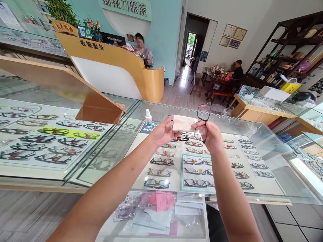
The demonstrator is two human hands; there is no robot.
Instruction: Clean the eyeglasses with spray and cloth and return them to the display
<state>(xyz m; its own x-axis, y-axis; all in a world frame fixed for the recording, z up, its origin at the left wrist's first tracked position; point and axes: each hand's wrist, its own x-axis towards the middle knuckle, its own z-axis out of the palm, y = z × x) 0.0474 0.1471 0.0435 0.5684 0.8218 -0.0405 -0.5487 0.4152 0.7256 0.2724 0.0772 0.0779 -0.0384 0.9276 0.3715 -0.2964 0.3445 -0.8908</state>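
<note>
Over the glass counter (pixel 252 127), your left hand (pixel 163 133) pinches the left end of a pale cloth (pixel 184 123), while your right hand (pixel 213 134) grips a pair of dark-rimmed glasses (pixel 204 112) near the bridge, turned on end with one lens above the other, just beside the cloth's right end. To the left of your left hand, a white bottle (pixel 148 119) stands upright; beneath the glass lie rows of spectacle frames (pixel 162 161), and below your forearms a pulled-out drawer (pixel 204 218) holds papers (pixel 165 201) and clear packets (pixel 126 209).
</note>
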